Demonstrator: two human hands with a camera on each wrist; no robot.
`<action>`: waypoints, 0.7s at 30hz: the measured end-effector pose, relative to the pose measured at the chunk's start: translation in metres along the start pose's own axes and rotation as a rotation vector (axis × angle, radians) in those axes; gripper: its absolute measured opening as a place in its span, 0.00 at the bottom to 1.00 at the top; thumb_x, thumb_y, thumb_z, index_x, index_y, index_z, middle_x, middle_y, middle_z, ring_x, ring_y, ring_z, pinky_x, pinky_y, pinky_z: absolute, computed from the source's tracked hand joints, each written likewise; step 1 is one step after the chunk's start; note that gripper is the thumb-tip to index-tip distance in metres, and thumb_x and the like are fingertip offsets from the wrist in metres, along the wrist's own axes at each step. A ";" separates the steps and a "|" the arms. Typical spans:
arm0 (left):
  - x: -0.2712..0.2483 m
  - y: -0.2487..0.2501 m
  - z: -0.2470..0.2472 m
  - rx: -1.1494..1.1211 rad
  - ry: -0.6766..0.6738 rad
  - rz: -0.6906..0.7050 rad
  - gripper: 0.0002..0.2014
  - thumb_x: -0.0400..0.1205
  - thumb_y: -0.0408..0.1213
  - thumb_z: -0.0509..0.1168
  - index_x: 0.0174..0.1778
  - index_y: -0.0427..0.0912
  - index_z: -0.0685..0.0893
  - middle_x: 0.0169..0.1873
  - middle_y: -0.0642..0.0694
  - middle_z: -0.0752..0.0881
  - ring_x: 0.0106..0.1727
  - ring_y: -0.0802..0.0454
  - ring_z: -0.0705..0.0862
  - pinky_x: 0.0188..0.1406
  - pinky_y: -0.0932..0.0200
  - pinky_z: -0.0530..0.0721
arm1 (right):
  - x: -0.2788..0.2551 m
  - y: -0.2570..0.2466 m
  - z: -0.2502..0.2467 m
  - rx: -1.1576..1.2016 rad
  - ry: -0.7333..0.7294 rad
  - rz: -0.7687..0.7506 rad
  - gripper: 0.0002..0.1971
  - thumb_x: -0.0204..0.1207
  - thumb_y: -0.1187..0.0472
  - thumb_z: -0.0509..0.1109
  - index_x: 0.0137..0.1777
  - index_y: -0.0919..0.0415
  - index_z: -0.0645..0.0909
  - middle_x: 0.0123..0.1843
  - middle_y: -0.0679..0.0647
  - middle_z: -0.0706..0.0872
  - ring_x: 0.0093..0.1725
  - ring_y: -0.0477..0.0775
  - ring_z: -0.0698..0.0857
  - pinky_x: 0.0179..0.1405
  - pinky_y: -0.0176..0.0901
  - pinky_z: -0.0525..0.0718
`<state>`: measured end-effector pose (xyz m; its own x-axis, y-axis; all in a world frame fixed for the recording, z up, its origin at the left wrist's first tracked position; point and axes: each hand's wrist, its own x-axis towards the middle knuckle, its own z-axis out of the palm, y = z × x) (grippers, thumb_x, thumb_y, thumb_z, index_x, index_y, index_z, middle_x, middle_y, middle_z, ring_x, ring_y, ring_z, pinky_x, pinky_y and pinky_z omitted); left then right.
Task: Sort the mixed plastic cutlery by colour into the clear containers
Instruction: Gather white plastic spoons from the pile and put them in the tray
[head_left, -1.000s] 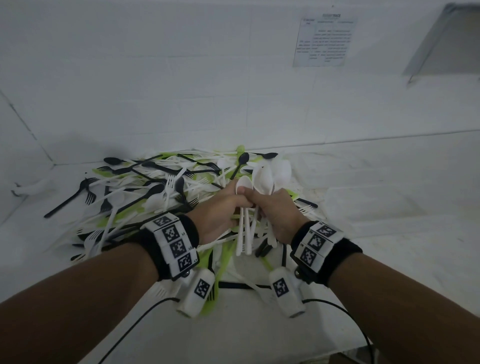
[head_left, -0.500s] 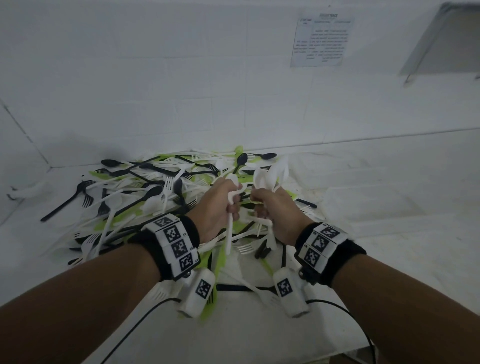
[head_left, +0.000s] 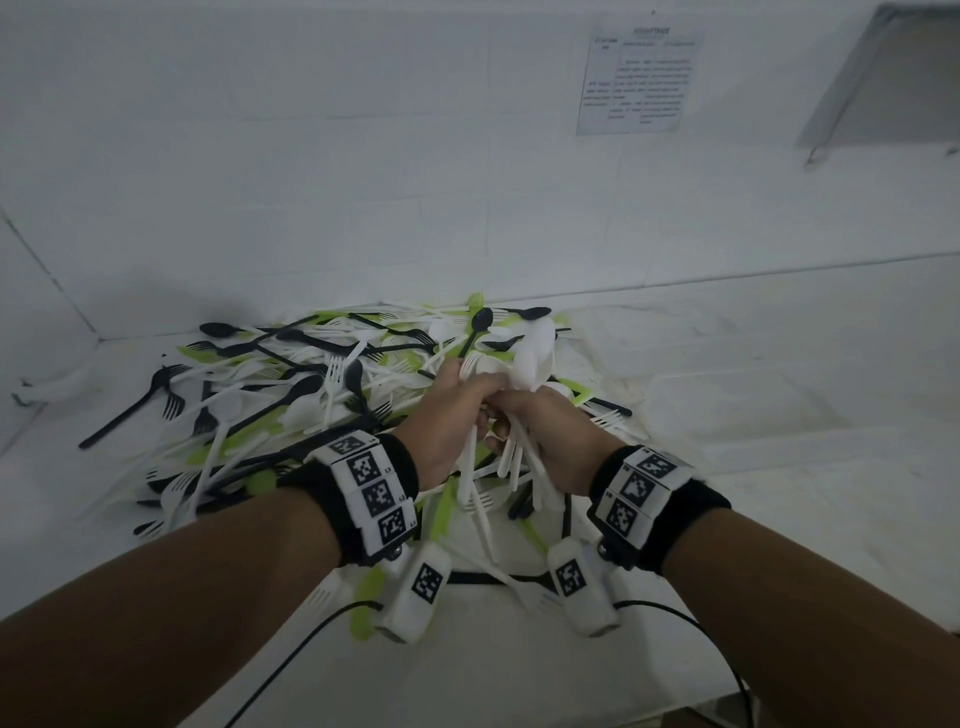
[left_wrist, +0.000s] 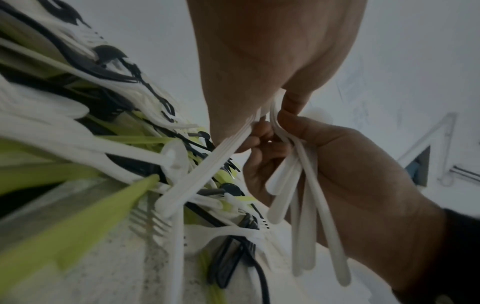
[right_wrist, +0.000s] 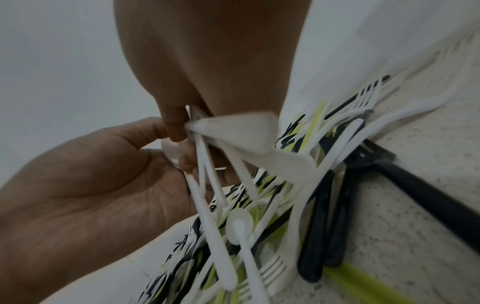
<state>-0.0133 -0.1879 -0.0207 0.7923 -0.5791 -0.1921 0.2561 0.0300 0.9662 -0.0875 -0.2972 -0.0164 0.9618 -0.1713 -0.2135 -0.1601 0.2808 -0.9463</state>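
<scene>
**White cutlery passes into one bundle**

The fingers (left_wrist: 262, 137) of the right hand (head_left: 550, 436) are curled round a bundle of white cutlery (left_wrist: 303, 207), handles hanging down and spoon bowls standing above the fist. The left hand (head_left: 447, 415) presses against it, fingers clamped on one ribbed white handle (left_wrist: 207, 168) that it is feeding into the same bundle. Half a second ago the two hands were slightly apart, each with its own white pieces; now they have closed together again over the pile. That suggests the white set is being gathered into one hand before it goes to a container.

Below and behind the hands lies the mixed heap (head_left: 291, 395) of black, white and green cutlery, spread over the white bench (head_left: 779, 467) against the wall. Most of it looks unsorted. A clear container (head_left: 810, 410) seems to sit to the right on the bench, though its outline is faint. The pieces are tangled, so loose forks may snag on the hanging handles. A printed sheet (head_left: 636, 78) hangs on the wall.
</scene>
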 end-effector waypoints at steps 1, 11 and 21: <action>0.001 0.001 0.000 0.001 0.006 0.006 0.14 0.79 0.39 0.71 0.57 0.43 0.76 0.45 0.40 0.79 0.33 0.49 0.76 0.31 0.51 0.74 | 0.001 0.001 -0.001 -0.003 -0.005 -0.003 0.07 0.83 0.71 0.63 0.46 0.66 0.81 0.37 0.59 0.83 0.33 0.51 0.81 0.37 0.42 0.79; 0.003 -0.004 -0.007 0.018 0.263 0.152 0.09 0.88 0.37 0.61 0.63 0.39 0.77 0.56 0.35 0.86 0.50 0.44 0.88 0.52 0.44 0.90 | 0.003 0.006 -0.010 -0.021 0.023 0.008 0.15 0.88 0.58 0.67 0.71 0.63 0.82 0.58 0.56 0.89 0.55 0.55 0.88 0.56 0.48 0.84; 0.001 0.003 -0.025 0.149 0.311 0.185 0.06 0.87 0.32 0.58 0.57 0.45 0.73 0.39 0.42 0.76 0.34 0.50 0.75 0.36 0.51 0.76 | 0.004 -0.001 -0.006 -0.146 0.248 0.019 0.29 0.77 0.44 0.78 0.64 0.50 0.62 0.42 0.54 0.71 0.23 0.47 0.69 0.24 0.42 0.72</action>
<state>0.0019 -0.1676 -0.0218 0.9534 -0.2999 -0.0333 0.0281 -0.0216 0.9994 -0.0849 -0.3034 -0.0181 0.8776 -0.3978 -0.2674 -0.2253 0.1499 -0.9627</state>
